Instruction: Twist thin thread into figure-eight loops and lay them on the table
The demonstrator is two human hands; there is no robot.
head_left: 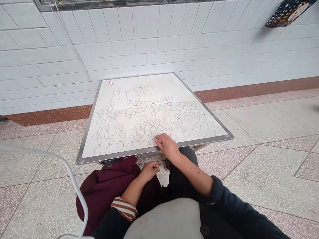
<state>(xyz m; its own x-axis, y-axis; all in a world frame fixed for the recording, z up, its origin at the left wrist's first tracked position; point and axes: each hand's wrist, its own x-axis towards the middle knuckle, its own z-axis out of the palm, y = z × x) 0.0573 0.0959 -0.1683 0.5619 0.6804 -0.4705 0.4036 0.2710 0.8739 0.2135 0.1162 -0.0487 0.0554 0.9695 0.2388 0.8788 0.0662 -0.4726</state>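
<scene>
A white square table (159,79) with a grey metal rim carries many thin dark loops, mostly figure-eights, across its top; whether they are drawn or laid there I cannot tell. My right hand (167,144) rests at the near edge, fingers apart and bent, its fingertips at loops near the rim. Below the table edge, my left hand (150,170) hangs over my lap beside the dark red cloth (107,189), fingers loosely curled and apart, with nothing visible in it. A small white and red object (111,83) lies at the table's far left corner.
Behind the table stands a white tiled wall (149,49) with a brown base strip. A cable (72,43) runs down it at left. A dark patterned bag (286,15) hangs at upper right. A pale curved tube (67,166) crosses the left foreground.
</scene>
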